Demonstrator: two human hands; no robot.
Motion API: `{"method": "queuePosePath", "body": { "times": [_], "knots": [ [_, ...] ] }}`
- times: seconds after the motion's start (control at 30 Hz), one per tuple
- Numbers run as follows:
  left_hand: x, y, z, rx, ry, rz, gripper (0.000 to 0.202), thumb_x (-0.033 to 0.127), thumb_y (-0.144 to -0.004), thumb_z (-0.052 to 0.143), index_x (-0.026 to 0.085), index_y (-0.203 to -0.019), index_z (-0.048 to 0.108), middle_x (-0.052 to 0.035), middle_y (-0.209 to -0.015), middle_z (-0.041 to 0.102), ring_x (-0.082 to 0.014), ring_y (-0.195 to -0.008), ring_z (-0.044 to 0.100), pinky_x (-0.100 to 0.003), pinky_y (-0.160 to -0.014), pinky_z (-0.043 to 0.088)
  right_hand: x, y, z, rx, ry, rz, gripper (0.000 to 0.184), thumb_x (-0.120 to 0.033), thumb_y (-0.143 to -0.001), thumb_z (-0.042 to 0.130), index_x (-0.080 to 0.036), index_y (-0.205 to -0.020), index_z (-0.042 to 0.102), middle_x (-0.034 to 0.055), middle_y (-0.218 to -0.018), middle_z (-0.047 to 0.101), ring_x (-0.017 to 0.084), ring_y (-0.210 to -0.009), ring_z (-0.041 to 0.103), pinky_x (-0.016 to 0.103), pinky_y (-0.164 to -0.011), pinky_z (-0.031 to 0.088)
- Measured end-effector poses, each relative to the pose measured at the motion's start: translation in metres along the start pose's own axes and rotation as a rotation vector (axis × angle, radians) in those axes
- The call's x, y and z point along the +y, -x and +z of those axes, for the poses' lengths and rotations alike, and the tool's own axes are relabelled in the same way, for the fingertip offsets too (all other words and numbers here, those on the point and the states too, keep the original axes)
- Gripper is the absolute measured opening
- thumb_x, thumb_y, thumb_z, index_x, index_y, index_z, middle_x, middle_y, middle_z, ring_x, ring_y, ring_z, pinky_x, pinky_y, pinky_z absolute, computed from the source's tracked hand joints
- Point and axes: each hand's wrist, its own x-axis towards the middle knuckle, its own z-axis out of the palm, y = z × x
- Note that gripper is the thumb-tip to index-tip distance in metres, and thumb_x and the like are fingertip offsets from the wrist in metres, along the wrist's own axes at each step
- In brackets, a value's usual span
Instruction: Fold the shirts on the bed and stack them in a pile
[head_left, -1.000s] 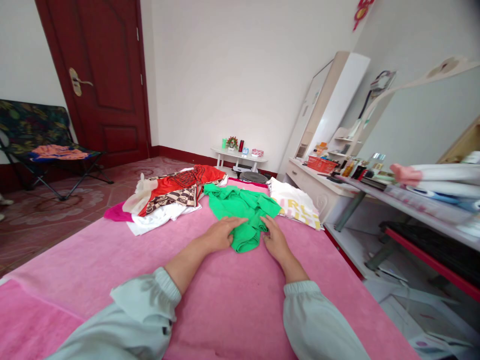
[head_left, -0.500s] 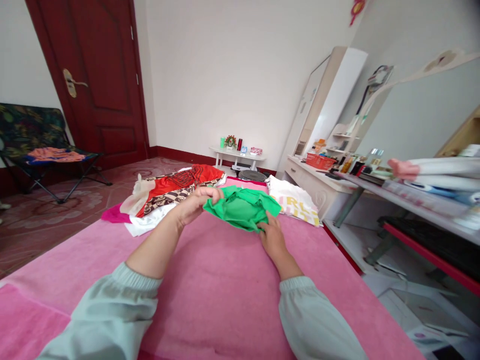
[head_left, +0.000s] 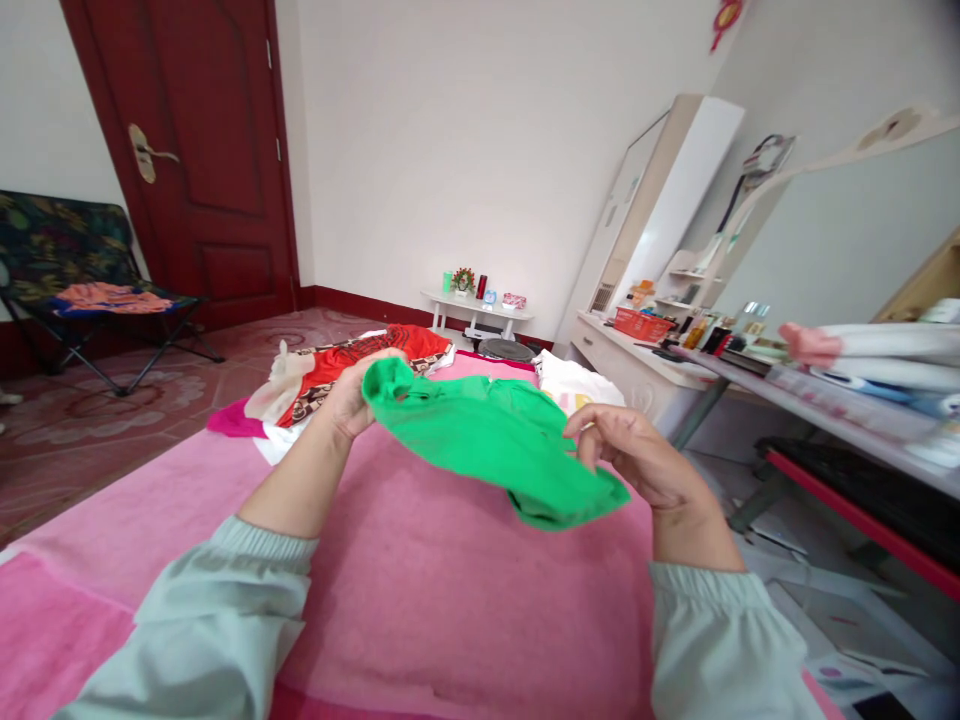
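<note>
A bright green garment hangs in the air above the pink bed cover. My left hand is closed on its upper left corner, fingers wrapped in the cloth. At the garment's right edge my right hand is raised with fingers curled and pinching the fabric. The cloth sags between the two hands, its lower right corner drooping.
A heap of clothes, red, patterned, white and magenta, lies at the far end of the bed, with a white printed shirt to its right. A cluttered white dresser stands right, a folding chair left by the red door.
Both hands pressed the green garment flat on the bed a second ago. They have since gripped it and lifted it off the cover, pulling it nearer and spreading apart.
</note>
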Motion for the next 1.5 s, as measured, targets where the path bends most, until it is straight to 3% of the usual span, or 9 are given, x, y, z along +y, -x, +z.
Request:
{"method": "queuePosePath", "body": {
  "times": [0.1, 0.23, 0.47, 0.6, 0.73, 0.9, 1.07, 1.27, 1.5],
  "knots": [
    [0.008, 0.01, 0.004, -0.308, -0.065, -0.196, 0.031, 0.039, -0.076, 0.058, 0.015, -0.096, 0.061, -0.008, -0.082, 0.067, -0.0121, -0.054, 0.057, -0.02, -0.047, 0.045, 0.009, -0.003, 0.001, 0.008, -0.017, 0.014, 0.049, -0.063, -0.075, 0.059, -0.018, -0.093, 0.066, 0.0054, -0.065, 0.068, 0.018, -0.06, 0.064, 0.031, -0.063, 0.049],
    [0.001, 0.011, 0.014, -0.456, -0.357, -0.322, 0.043, 0.045, -0.08, 0.059, 0.017, -0.111, 0.059, -0.0126, -0.105, 0.067, -0.0194, -0.079, 0.065, -0.026, -0.062, 0.052, 0.05, -0.025, 0.002, 0.146, 0.085, 0.147, 0.043, -0.057, -0.07, 0.067, -0.018, -0.089, 0.065, 0.007, -0.081, 0.071, 0.016, -0.068, 0.066, 0.027, -0.063, 0.05],
    [-0.088, 0.005, 0.03, -0.352, -1.317, -0.115, 0.038, 0.033, -0.076, 0.061, 0.018, -0.11, 0.065, -0.0104, -0.117, 0.063, -0.0274, -0.111, 0.056, -0.041, -0.098, 0.041, 0.131, -0.045, 0.016, 0.179, 0.691, 0.197, 0.013, -0.026, -0.07, 0.063, -0.018, -0.059, 0.061, -0.0001, -0.055, 0.061, 0.014, -0.055, 0.056, 0.024, -0.053, 0.037],
    [-0.124, 0.014, 0.026, -0.324, -1.66, 0.005, 0.047, 0.041, -0.085, 0.05, 0.027, -0.13, 0.052, -0.0089, -0.142, 0.042, -0.0299, -0.13, 0.037, -0.049, -0.104, 0.03, 0.134, -0.044, 0.034, 0.286, 1.018, 0.221, 0.008, -0.022, -0.073, 0.056, -0.02, -0.07, 0.062, 0.0018, -0.069, 0.065, 0.017, -0.066, 0.059, 0.025, -0.054, 0.031],
    [-0.128, 0.016, 0.021, -0.355, -1.677, 0.022, 0.048, 0.045, -0.088, 0.043, 0.029, -0.133, 0.049, -0.0086, -0.145, 0.038, -0.0298, -0.132, 0.035, -0.05, -0.105, 0.029, 0.126, -0.041, 0.05, 0.336, 1.173, 0.199, 0.014, -0.016, -0.076, 0.05, -0.021, -0.081, 0.063, 0.0054, -0.083, 0.066, 0.019, -0.076, 0.061, 0.026, -0.058, 0.032],
    [-0.13, 0.014, 0.017, -0.336, -1.67, 0.055, 0.047, 0.046, -0.088, 0.044, 0.028, -0.131, 0.05, -0.0082, -0.144, 0.04, -0.0297, -0.131, 0.036, -0.05, -0.104, 0.03, 0.129, -0.047, 0.059, 0.301, 1.018, 0.134, 0.016, -0.021, -0.081, 0.048, -0.019, -0.079, 0.065, 0.0083, -0.087, 0.068, 0.021, -0.083, 0.062, 0.028, -0.067, 0.039],
    [-0.136, 0.018, 0.022, -0.328, -1.691, -0.016, 0.051, 0.046, -0.09, 0.04, 0.024, -0.136, 0.045, -0.0095, -0.149, 0.031, -0.028, -0.137, 0.026, -0.049, -0.109, 0.023, 0.142, -0.056, 0.077, 0.221, 0.386, 0.033, 0.029, -0.044, -0.08, 0.055, -0.017, -0.089, 0.063, 0.0068, -0.088, 0.07, 0.022, -0.085, 0.063, 0.034, -0.077, 0.047],
    [-0.097, 0.038, 0.019, -0.583, -1.662, -0.154, 0.067, 0.057, -0.086, 0.042, 0.021, -0.143, 0.035, -0.0132, -0.153, 0.019, -0.032, -0.14, 0.017, -0.049, -0.111, 0.019, 0.135, -0.028, 0.086, 0.122, -0.139, 0.22, 0.061, -0.049, -0.059, 0.077, -0.02, -0.109, 0.058, 0.0093, -0.114, 0.065, 0.028, -0.105, 0.061, 0.042, -0.088, 0.049],
    [0.007, 0.099, -0.007, -0.864, -1.505, -0.179, 0.071, 0.053, -0.073, 0.064, 0.022, -0.135, 0.046, -0.0106, -0.146, 0.036, -0.0297, -0.129, 0.04, -0.036, -0.106, 0.033, 0.09, 0.051, 0.024, 0.014, -0.228, 0.282, 0.068, -0.04, -0.062, 0.079, -0.024, -0.123, 0.055, 0.0083, -0.129, 0.057, 0.03, -0.114, 0.056, 0.045, -0.095, 0.046]
  ]
}}
